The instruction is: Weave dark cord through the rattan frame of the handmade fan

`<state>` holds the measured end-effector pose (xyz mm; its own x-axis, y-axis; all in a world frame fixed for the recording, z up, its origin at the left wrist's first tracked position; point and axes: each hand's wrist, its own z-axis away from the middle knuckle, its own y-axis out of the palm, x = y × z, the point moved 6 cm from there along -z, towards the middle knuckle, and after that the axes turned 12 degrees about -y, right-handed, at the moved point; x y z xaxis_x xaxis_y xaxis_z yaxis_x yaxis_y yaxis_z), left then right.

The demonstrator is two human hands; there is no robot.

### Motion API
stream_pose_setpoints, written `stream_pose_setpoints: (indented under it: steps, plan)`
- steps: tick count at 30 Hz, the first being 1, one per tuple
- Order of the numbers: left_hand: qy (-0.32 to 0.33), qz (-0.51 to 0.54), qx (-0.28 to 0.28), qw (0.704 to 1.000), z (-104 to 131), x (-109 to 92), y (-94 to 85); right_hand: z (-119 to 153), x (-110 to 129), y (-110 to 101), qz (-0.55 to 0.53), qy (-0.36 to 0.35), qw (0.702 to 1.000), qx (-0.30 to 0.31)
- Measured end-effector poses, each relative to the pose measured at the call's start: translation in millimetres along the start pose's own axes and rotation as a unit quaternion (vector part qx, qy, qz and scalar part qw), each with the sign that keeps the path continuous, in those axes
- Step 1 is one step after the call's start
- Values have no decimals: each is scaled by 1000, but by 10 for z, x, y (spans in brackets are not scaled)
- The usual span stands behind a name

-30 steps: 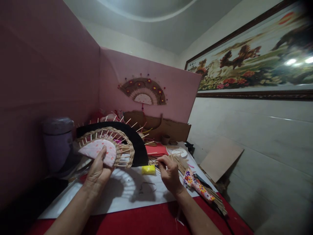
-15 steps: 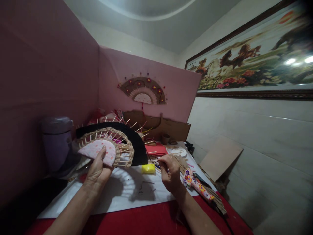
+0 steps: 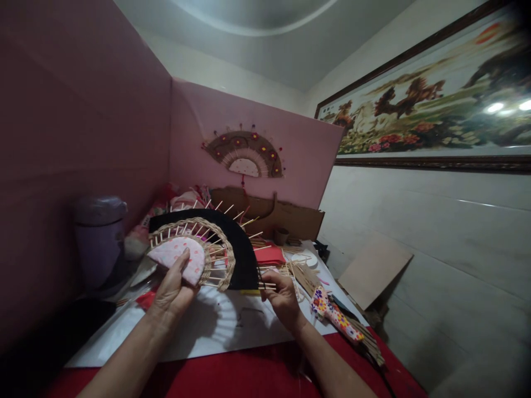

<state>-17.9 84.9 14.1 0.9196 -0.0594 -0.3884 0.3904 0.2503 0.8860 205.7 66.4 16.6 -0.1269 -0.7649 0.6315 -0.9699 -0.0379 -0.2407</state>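
Observation:
My left hand [image 3: 178, 284] grips a half-round fan by its pale pink, red-spotted padded centre [image 3: 188, 257], thumb on top and fingers behind. Around that centre runs a braided tan band [image 3: 227, 251] over thin wooden sticks. A wide black band [image 3: 244, 260] forms the outer arc, with stick tips poking past it. At the fan's lower right end, my right hand [image 3: 284, 298] is closed in a pinch beside the protruding sticks. A thin black cord [image 3: 260, 275] runs along the fan's edge into those fingers; their tips are partly hidden.
White paper [image 3: 194, 337] covers part of the red tabletop [image 3: 232, 370]. To the right lies a flower-patterned glue gun [image 3: 336, 318]; red sheets [image 3: 269, 254] lie behind. A lilac flask [image 3: 99, 243] stands left. A finished fan [image 3: 244, 160] hangs on the pink panel.
The fan has shifted right and slightly down with my left hand. My right hand has moved in to the fan's end, and the cord's stretched span is shorter.

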Motion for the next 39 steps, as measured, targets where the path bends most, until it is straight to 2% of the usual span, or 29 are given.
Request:
stream_pose_setpoints:
  steps: [4,12,16,19,21,25,29,34,36,39]
  plan:
    - [-10,-10,13,1000,9,56,15,10,10,61,-31,34,999,25]
    - [-8,1,6,1000,23,104,10,-17,-1,90,-88,89,992,-9]
    - [-1,22,14,1000,18,95,10,-16,14,126,-95,71,993,-2]
    - [-2,31,15,999,32,84,15,-5,19,98,-21,28,999,1]
    - [-1,35,9,999,44,77,14,8,50,85,70,-27,997,13]
    - [2,40,1,999,28,64,-5,55,187,101,265,-146,953,21]
    - [9,51,2,999,-36,33,-41,82,240,98,375,-146,916,5]
    - [27,60,-5,998,-57,19,-66,88,255,159,436,-158,885,25]
    - [17,57,0,998,-51,43,-56,87,253,188,446,-165,879,35]
    - [10,58,0,998,-43,58,-52,80,244,196,432,-161,886,45]
